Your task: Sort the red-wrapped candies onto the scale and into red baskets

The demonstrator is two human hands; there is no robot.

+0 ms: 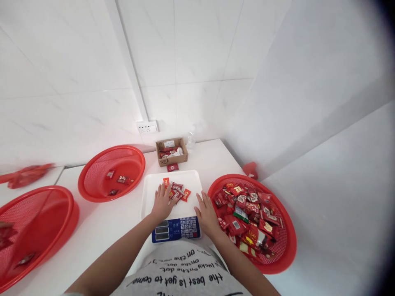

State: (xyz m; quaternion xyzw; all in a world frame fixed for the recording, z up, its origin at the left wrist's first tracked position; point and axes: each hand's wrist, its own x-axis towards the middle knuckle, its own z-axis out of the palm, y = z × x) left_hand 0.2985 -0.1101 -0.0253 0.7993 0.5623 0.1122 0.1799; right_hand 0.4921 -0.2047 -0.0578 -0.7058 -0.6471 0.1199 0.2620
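A white weighing scale (151, 185) with a blue keypad panel (175, 230) stands on the table in front of me. Several small red and orange snack packets (177, 191) lie in a loose pile on its tray. My left hand (163, 202) rests at the pile's left side, fingers spread and touching or just over the packets. Beside the tray's right edge is my right hand (207, 211), its fingers apart and nothing visible in it. Just right of that hand, a red mesh basket (288, 238) is heaped with mostly red packets (247, 213).
Behind the scale stand a cardboard box (171, 158) of packets and a clear plastic bottle (191, 139). One red basket (140, 164) holds a few packets; another red basket (69, 218) is nearer, with another person's hand (4, 225) at its left. White walls border the table.
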